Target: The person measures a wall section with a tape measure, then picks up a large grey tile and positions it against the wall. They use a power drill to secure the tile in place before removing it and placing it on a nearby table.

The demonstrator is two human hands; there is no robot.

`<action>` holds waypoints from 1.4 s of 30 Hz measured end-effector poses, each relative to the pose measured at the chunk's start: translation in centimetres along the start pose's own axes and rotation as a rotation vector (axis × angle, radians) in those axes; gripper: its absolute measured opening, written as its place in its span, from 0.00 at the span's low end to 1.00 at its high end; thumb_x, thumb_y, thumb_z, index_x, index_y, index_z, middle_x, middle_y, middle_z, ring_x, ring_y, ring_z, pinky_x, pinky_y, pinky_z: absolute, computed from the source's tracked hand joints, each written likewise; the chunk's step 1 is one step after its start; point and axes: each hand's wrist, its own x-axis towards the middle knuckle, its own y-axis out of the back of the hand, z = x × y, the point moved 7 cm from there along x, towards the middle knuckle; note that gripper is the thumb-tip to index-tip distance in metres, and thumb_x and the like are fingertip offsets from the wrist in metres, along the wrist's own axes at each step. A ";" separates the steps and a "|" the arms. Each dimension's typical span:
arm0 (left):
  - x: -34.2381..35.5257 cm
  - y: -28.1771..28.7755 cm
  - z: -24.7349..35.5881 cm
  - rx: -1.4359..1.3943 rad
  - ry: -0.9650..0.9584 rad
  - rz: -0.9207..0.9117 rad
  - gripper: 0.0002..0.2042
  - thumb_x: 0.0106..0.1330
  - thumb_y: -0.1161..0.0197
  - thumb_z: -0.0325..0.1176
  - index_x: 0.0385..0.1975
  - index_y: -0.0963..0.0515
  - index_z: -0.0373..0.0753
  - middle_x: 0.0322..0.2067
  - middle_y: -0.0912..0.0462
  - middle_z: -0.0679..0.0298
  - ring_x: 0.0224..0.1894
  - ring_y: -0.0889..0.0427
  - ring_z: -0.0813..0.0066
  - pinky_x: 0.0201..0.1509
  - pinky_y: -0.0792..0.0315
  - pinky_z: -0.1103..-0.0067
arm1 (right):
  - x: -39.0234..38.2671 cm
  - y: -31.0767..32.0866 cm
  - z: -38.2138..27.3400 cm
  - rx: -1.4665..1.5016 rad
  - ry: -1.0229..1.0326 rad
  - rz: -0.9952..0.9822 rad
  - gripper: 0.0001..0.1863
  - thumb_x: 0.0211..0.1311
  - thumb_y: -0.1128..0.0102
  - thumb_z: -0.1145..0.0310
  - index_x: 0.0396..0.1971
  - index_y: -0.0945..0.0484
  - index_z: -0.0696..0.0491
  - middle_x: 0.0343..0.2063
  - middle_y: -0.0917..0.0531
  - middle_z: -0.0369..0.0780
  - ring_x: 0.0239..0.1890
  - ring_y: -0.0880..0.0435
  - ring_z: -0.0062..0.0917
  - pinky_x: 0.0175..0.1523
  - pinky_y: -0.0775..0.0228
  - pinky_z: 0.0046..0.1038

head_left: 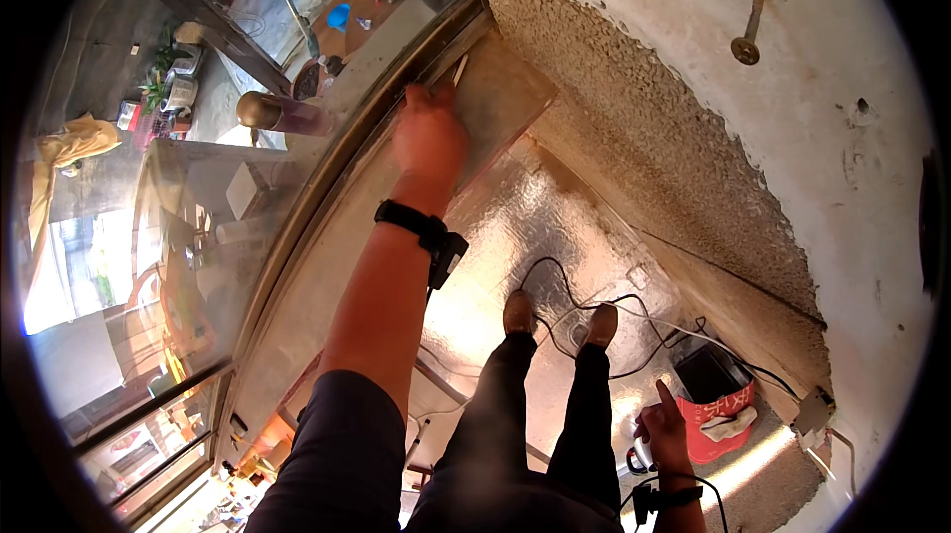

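Note:
My left arm reaches forward to the wooden window sill [500, 77]. At the sill's far end my left hand [431, 137] is closed in a fist close against the window frame [347, 142]. A thin pale strip [461, 69] shows just beyond its knuckles; whether the fingers grip it or something else is hidden. Low on the right, my right hand [666, 426] hangs with the index finger stretched out and the other fingers curled. Beside those curled fingers is a white and dark object [640, 456], mostly hidden, its kind unclear.
Black and white cables [634, 310] loop over the shiny floor [515, 206] around my shoes. A red bag [721, 424] holding a dark box and a cloth stands by the right wall. A large screw [750, 38] sticks out of the wall. Behind the glass is a cluttered yard.

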 end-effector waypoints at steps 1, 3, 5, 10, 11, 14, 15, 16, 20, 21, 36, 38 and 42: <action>0.1 0.0 -0.1 0.003 0.005 0.002 0.14 0.55 0.46 0.25 0.42 0.23 0.42 0.37 0.28 0.51 0.40 0.22 0.51 0.38 0.24 0.64 | 0.1 -0.1 -0.2 -0.009 0.002 -0.006 0.31 0.64 0.48 0.72 0.66 0.45 0.58 0.24 0.23 0.36 0.22 0.24 0.16 0.23 0.35 0.16; 0.4 -0.2 0.3 0.002 0.003 0.001 0.14 0.55 0.46 0.25 0.42 0.23 0.42 0.38 0.28 0.51 0.40 0.22 0.51 0.38 0.24 0.63 | 0.1 -0.1 0.1 0.004 -0.004 0.000 0.31 0.64 0.48 0.72 0.67 0.45 0.58 0.24 0.23 0.36 0.22 0.24 0.16 0.24 0.35 0.16; -1.0 0.5 -0.1 0.024 0.005 -0.022 0.15 0.55 0.46 0.24 0.43 0.23 0.42 0.38 0.28 0.51 0.40 0.22 0.51 0.38 0.24 0.63 | 0.1 0.1 0.4 0.005 -0.011 0.010 0.31 0.65 0.48 0.72 0.67 0.45 0.58 0.24 0.23 0.36 0.21 0.24 0.16 0.24 0.35 0.16; 0.0 0.1 0.6 0.025 0.015 -0.066 0.15 0.56 0.47 0.24 0.44 0.24 0.42 0.38 0.28 0.51 0.41 0.23 0.50 0.40 0.24 0.63 | 0.1 0.2 0.8 -0.016 0.002 0.020 0.31 0.64 0.48 0.72 0.66 0.44 0.58 0.23 0.22 0.36 0.20 0.24 0.16 0.23 0.34 0.17; 0.4 -0.2 1.2 0.008 0.014 -0.060 0.15 0.56 0.47 0.24 0.44 0.24 0.42 0.38 0.28 0.51 0.41 0.23 0.50 0.40 0.24 0.63 | 0.1 0.3 0.9 -0.013 0.001 0.026 0.31 0.64 0.48 0.72 0.66 0.43 0.58 0.23 0.22 0.36 0.20 0.23 0.16 0.23 0.34 0.17; 0.8 -0.8 1.9 -0.005 -0.013 -0.020 0.16 0.56 0.46 0.24 0.45 0.24 0.43 0.38 0.28 0.51 0.42 0.23 0.51 0.40 0.24 0.64 | -0.1 0.2 0.8 -0.009 0.003 0.035 0.30 0.63 0.48 0.72 0.66 0.43 0.58 0.23 0.22 0.36 0.20 0.23 0.16 0.23 0.34 0.17; 0.8 -0.8 2.0 -0.002 -0.028 -0.003 0.16 0.56 0.46 0.24 0.45 0.23 0.43 0.38 0.28 0.51 0.42 0.23 0.51 0.40 0.24 0.64 | -0.2 0.2 0.8 -0.012 0.008 0.033 0.31 0.63 0.48 0.72 0.65 0.42 0.58 0.22 0.22 0.36 0.20 0.23 0.16 0.23 0.33 0.17; 0.7 -1.1 2.5 -0.042 -0.076 -0.002 0.16 0.56 0.46 0.25 0.46 0.23 0.43 0.38 0.28 0.51 0.42 0.23 0.52 0.40 0.24 0.64 | -0.2 0.2 0.8 -0.015 0.013 0.030 0.31 0.62 0.48 0.73 0.65 0.42 0.59 0.22 0.22 0.36 0.20 0.23 0.16 0.23 0.33 0.17; -1.1 -1.2 4.9 -0.207 -0.191 -0.034 0.17 0.57 0.45 0.27 0.47 0.22 0.44 0.36 0.28 0.51 0.41 0.23 0.52 0.40 0.24 0.64 | -0.4 0.1 0.9 -0.032 0.010 0.039 0.31 0.62 0.47 0.73 0.65 0.42 0.59 0.22 0.22 0.36 0.20 0.23 0.16 0.23 0.33 0.17; -1.5 -1.1 5.4 -0.249 -0.201 -0.049 0.17 0.58 0.44 0.27 0.48 0.22 0.44 0.36 0.28 0.51 0.41 0.23 0.52 0.40 0.24 0.64 | -0.5 0.1 0.7 -0.022 0.003 0.045 0.31 0.62 0.47 0.73 0.65 0.42 0.59 0.23 0.22 0.36 0.20 0.23 0.17 0.23 0.33 0.17; -2.7 -0.6 6.7 -0.251 -0.226 0.021 0.14 0.58 0.44 0.25 0.44 0.20 0.40 0.31 0.27 0.53 0.37 0.24 0.55 0.36 0.26 0.64 | -1.2 0.4 1.0 -0.001 0.003 0.044 0.31 0.63 0.46 0.71 0.66 0.43 0.58 0.24 0.22 0.35 0.21 0.24 0.15 0.25 0.34 0.17; -5.5 -1.3 8.5 -0.249 -0.373 -0.030 0.15 0.56 0.43 0.24 0.44 0.21 0.40 0.31 0.28 0.53 0.34 0.24 0.56 0.35 0.27 0.65 | -1.2 0.4 1.3 -0.013 0.009 0.025 0.31 0.63 0.46 0.72 0.66 0.43 0.58 0.24 0.22 0.35 0.22 0.24 0.15 0.25 0.34 0.17; -13.6 0.7 10.7 -0.526 -0.337 -0.213 0.16 0.56 0.41 0.24 0.45 0.22 0.40 0.30 0.30 0.54 0.31 0.25 0.56 0.34 0.28 0.66 | -1.8 -0.2 -1.2 -0.045 0.048 -0.021 0.31 0.64 0.47 0.71 0.66 0.43 0.59 0.25 0.22 0.35 0.22 0.25 0.15 0.27 0.34 0.17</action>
